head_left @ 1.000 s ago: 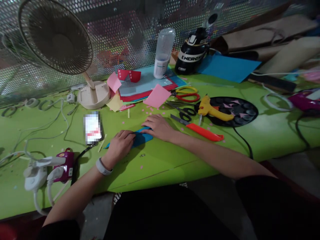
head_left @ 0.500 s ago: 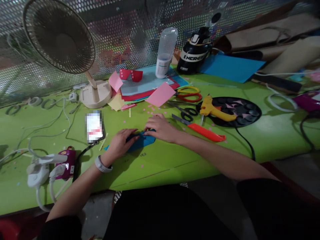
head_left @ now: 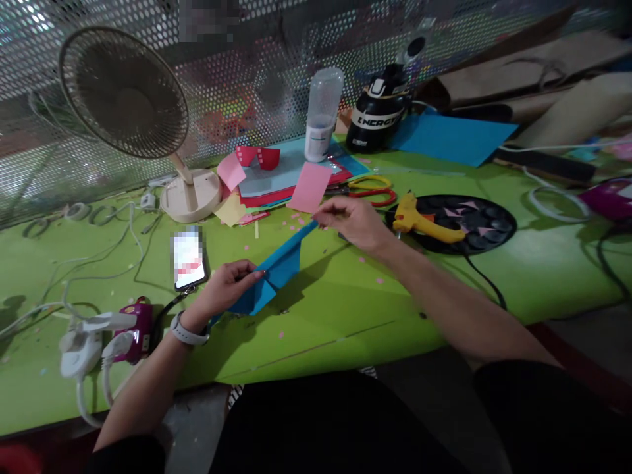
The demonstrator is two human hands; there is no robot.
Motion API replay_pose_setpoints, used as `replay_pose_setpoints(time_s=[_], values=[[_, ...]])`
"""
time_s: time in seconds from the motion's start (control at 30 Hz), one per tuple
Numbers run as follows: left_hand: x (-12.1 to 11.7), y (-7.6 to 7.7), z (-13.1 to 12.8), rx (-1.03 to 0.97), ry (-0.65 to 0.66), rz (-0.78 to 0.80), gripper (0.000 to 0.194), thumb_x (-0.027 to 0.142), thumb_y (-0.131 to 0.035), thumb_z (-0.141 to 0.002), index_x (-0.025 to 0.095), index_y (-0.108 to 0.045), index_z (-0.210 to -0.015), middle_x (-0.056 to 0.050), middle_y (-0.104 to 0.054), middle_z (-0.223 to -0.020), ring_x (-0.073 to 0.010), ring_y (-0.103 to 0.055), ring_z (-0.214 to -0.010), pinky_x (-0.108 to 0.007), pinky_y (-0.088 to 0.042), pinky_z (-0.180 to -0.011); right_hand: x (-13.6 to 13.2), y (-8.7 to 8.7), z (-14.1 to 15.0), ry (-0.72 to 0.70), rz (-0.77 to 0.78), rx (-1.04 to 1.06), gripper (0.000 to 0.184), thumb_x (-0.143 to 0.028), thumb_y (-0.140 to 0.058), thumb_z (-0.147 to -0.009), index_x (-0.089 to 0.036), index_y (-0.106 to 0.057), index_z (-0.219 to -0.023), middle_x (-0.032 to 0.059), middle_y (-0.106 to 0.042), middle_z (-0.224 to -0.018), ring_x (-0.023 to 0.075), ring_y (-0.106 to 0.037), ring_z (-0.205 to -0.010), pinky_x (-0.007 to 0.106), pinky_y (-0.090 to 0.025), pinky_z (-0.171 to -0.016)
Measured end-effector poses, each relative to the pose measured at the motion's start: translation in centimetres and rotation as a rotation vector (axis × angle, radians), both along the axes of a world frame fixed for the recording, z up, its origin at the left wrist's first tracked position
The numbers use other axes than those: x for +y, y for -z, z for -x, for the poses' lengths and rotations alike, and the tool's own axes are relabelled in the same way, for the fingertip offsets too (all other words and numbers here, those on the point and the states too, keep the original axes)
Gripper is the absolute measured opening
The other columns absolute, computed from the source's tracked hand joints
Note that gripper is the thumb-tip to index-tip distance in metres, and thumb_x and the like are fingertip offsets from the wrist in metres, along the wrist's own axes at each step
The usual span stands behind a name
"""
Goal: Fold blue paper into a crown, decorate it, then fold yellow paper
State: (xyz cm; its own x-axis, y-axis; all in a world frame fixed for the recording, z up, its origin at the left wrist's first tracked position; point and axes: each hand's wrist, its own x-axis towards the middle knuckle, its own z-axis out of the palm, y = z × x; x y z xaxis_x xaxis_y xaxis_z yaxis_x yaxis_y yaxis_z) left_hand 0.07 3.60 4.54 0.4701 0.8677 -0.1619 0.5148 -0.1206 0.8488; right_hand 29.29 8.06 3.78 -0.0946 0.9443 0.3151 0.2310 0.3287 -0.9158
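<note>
A folded blue paper (head_left: 276, 270) is lifted off the green table (head_left: 320, 316), stretched between both hands. My left hand (head_left: 224, 286), with a white wristband, pinches its lower left end. My right hand (head_left: 353, 220) pinches the pointed upper right tip, raised above the table in front of the scissors. The paper slopes up from left to right.
A desk fan (head_left: 128, 99) stands back left, a phone (head_left: 187, 258) lies beside my left hand. Coloured paper sheets (head_left: 291, 174), a glue bottle (head_left: 320, 115), scissors (head_left: 370, 187), a yellow glue gun (head_left: 424, 220) on a black tray (head_left: 494, 224), power plugs (head_left: 103, 336) and cables surround the work spot.
The blue paper lay flat under both hands; now it is lifted and drawn out long. My right hand moved up and right with the tip; the left moved slightly left and toward me.
</note>
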Motion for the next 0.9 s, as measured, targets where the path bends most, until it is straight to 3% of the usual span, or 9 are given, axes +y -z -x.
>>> replay_pose_setpoints(time_s=[0.07,0.1,0.2,0.3,0.47,0.63,0.73,0.9], values=[[-0.2,0.3,-0.5,-0.125,-0.150,0.062,0.037,0.053,-0.062,-0.085,0.016,-0.063,-0.080,0.003,-0.052,-0.062,-0.0079,-0.041,-0.051,-0.019,-0.030,-0.046,0.0,0.2,0.4,0.078,0.122,0.247,0.046,-0.066,-0.070,-0.072,-0.021,-0.066,-0.079,0.0017,-0.065,-0.073,0.0157,-0.060,-0.066,0.031,-0.048,-0.066],[-0.3,0.4,-0.8,-0.185,-0.222,0.093,0.039,0.055,-0.064,-0.083,0.017,-0.062,-0.080,0.003,-0.053,-0.063,-0.0075,-0.041,-0.051,-0.019,-0.030,-0.046,-0.4,0.4,0.9,0.037,0.189,0.314,0.049,-0.069,-0.069,-0.071,-0.021,-0.065,-0.080,0.0024,-0.066,-0.074,0.0155,-0.060,-0.066,0.031,-0.050,-0.067],[-0.7,0.6,-2.1,-0.319,-0.350,0.192,0.043,0.058,-0.072,-0.075,0.016,-0.063,-0.080,0.002,-0.056,-0.066,-0.0076,-0.045,-0.053,-0.019,-0.035,-0.049,-2.2,1.0,3.2,-0.255,0.382,0.258,0.052,-0.071,-0.068,-0.071,-0.019,-0.065,-0.077,0.0032,-0.066,-0.073,0.0152,-0.062,-0.066,0.031,-0.051,-0.066],[-0.9,0.7,-3.2,-0.376,-0.367,0.249,0.046,0.059,-0.075,-0.070,0.016,-0.064,-0.080,0.002,-0.060,-0.069,-0.0081,-0.048,-0.057,-0.019,-0.041,-0.053,-4.0,1.5,5.0,-0.355,0.433,0.208,0.046,-0.063,-0.074,-0.069,-0.018,-0.062,-0.072,-0.0006,-0.063,-0.066,0.0128,-0.058,-0.060,0.028,-0.047,-0.059],[-1.2,1.3,-4.0,-0.405,-0.374,0.282,0.047,0.060,-0.075,-0.070,0.016,-0.062,-0.080,0.003,-0.057,-0.067,-0.0079,-0.045,-0.055,-0.019,-0.039,-0.050,-3.6,1.6,5.1,-0.240,0.446,0.363,0.040,-0.055,-0.079,-0.066,-0.019,-0.066,-0.078,-0.0024,-0.067,-0.072,0.0112,-0.059,-0.064,0.025,-0.048,-0.062],[-1.9,1.8,-4.3,-0.290,-0.249,0.202,0.047,0.062,-0.069,-0.075,0.016,-0.060,-0.074,0.003,-0.051,-0.062,-0.0081,-0.042,-0.054,-0.019,-0.033,-0.048,-2.6,1.5,4.7,-0.206,0.538,0.599,0.042,-0.050,-0.087,-0.056,-0.020,-0.071,-0.081,0.0009,-0.073,-0.079,0.0165,-0.066,-0.074,0.031,-0.053,-0.073],[-2.1,1.8,-4.3,-0.269,-0.199,0.224,0.049,0.063,-0.068,-0.076,0.016,-0.057,-0.072,0.004,-0.048,-0.060,-0.0076,-0.039,-0.052,-0.019,-0.030,-0.046,-2.4,1.7,4.7,-0.164,0.564,0.635,0.041,-0.052,-0.087,-0.055,-0.019,-0.072,-0.075,0.0035,-0.074,-0.074,0.0192,-0.068,-0.071,0.035,-0.054,-0.073],[-2.0,1.7,-3.9,-0.240,-0.190,0.275,0.047,0.062,-0.068,-0.077,0.017,-0.056,-0.071,0.006,-0.042,-0.056,-0.0062,-0.033,-0.047,-0.018,-0.025,-0.041,-0.9,2.1,3.3,-0.043,0.481,0.642,0.038,-0.052,-0.085,-0.057,-0.020,-0.073,-0.072,0.0026,-0.074,-0.072,0.0195,-0.070,-0.073,0.035,-0.055,-0.076]])
